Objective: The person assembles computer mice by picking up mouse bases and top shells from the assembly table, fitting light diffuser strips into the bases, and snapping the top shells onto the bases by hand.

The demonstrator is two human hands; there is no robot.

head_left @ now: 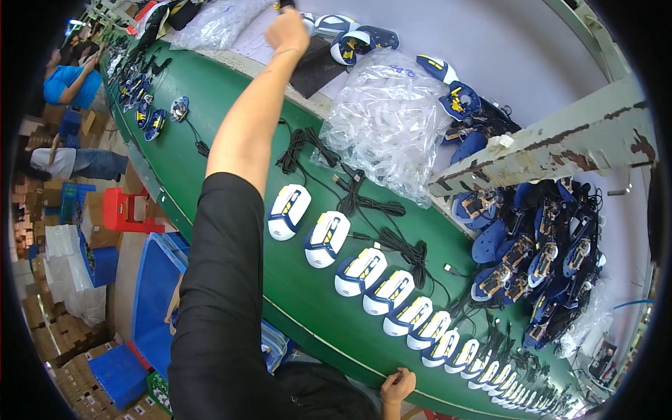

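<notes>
The left hand [287,31] is reaching far across the green belt [210,168], gripping a small dark object. The right hand [397,386] is resting, fingers curled, on the belt's near edge beside white-and-blue mice [325,239]. Lowering the dark object seemingly calls for care.

Left hand [287,31] raised over the worktop [490,49] gripping a small dark object, right hand [397,385] resting on the green conveyor belt [231,231] edge, row of white-and-blue computer mice [325,239] with black cables [364,196], clear plastic bags [385,119]

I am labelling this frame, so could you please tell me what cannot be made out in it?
Head view only:
- Left hand: fingers cut by the top edge; grip on a dark thing unclear.
- Right hand: on the green belt edge, palm hidden.
- Far computer mice: too small, bent by fisheye.
- Clear bags: contents unreadable.
</notes>
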